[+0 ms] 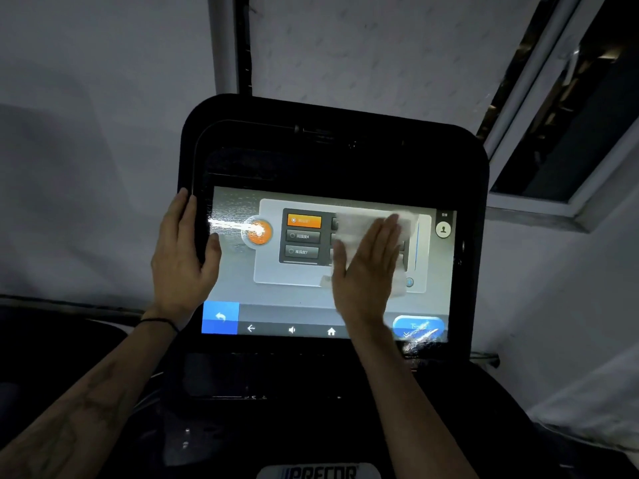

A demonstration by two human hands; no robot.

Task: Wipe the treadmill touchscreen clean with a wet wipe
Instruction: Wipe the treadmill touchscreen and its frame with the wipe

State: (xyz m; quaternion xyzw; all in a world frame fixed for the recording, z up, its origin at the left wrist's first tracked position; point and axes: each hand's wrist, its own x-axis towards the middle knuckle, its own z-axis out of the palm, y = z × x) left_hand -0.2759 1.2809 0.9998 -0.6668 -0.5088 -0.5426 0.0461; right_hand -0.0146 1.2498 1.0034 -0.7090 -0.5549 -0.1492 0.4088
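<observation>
The treadmill touchscreen (276, 292) is lit, showing a grey menu with an orange button, set in a black console (332, 140). A white wet wipe (359, 223) lies flat on the screen's right half. My right hand (366, 267) presses it against the glass with straight fingers. My left hand (185, 250) grips the console's left edge, fingers behind the frame and thumb on the front by the screen. Wet streaks glint at the screen's left side and lower right corner.
A grey wall stands behind the console. A window frame (553, 174) is at the upper right. A dark vertical pipe (243, 43) runs up behind the console. The treadmill's lower dark panel carries a white logo plate (321, 471).
</observation>
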